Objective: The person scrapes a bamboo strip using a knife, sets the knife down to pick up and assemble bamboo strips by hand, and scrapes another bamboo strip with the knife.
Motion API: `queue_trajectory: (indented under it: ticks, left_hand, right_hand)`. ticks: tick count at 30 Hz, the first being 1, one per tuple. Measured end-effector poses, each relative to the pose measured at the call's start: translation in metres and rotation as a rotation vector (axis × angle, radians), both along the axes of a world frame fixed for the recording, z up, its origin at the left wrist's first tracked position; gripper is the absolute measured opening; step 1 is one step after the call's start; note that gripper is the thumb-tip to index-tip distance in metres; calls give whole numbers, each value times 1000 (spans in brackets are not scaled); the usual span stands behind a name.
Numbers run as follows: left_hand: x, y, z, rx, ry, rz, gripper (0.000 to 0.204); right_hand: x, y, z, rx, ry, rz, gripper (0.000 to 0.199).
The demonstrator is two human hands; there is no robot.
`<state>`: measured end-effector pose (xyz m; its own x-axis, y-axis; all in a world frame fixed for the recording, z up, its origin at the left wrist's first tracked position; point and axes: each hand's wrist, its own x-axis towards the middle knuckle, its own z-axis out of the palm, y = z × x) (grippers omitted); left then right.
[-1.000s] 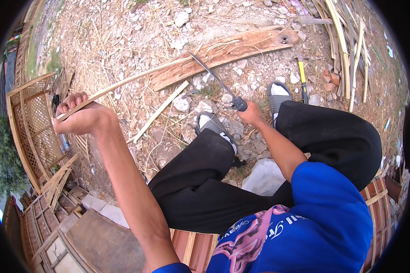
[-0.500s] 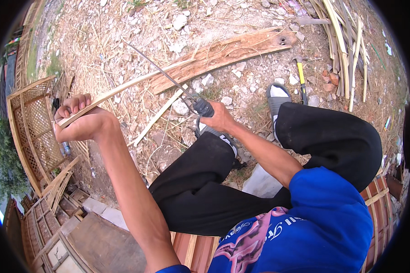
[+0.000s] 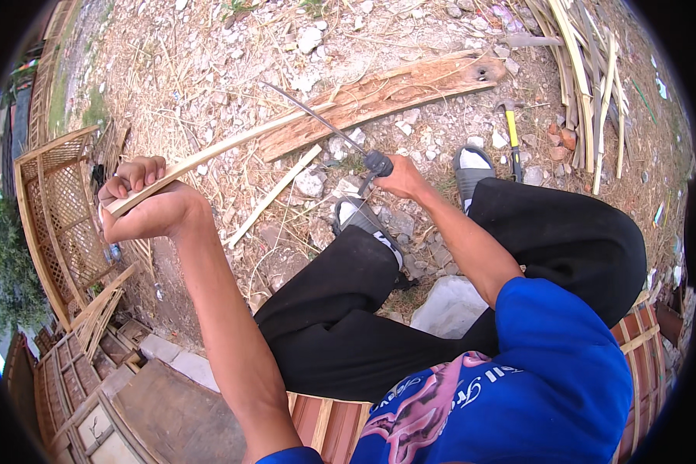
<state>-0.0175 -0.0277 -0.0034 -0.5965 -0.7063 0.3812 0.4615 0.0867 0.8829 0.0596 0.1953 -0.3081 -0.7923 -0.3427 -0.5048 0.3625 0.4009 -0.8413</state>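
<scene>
My left hand (image 3: 153, 207) is closed round the near end of a long pale wooden strip (image 3: 224, 147). The strip slants up to the right, and its far end lies over a weathered plank (image 3: 417, 87) on the ground. In my right hand (image 3: 402, 178) is the dark handle of a machete (image 3: 325, 121), my fingers wrapped round it. Its narrow blade points up and left, crossing the strip in this view; whether they touch I cannot tell. A second pale strip (image 3: 274, 197) lies on the ground below the plank.
A hammer (image 3: 512, 135) with a yellow and black handle lies beyond my right foot. Long wooden strips (image 3: 580, 85) are piled at the far right. A lattice panel (image 3: 58, 220) stands at the left. Stones and straw litter the ground round my sandals.
My right hand has moved right and slightly up with the machete, so the blade crosses the strip farther along. My left hand and the strip have shifted slightly right.
</scene>
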Motion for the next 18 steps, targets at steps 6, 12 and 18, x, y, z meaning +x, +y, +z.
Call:
queue_trajectory:
  ticks: [6, 12, 18]
  left_hand:
    - [-4, -1, 0, 9, -20, 78, 18]
    - [0, 8, 3, -16, 9, 3, 20]
    - [-3, 14, -2, -36, 2, -25, 28]
  right_hand:
    - [-6, -27, 80, -146, 70, -7, 39]
    - [-25, -53, 110, -312, 320, 54, 38]
    - [-4, 7, -24, 213, -25, -44, 42]
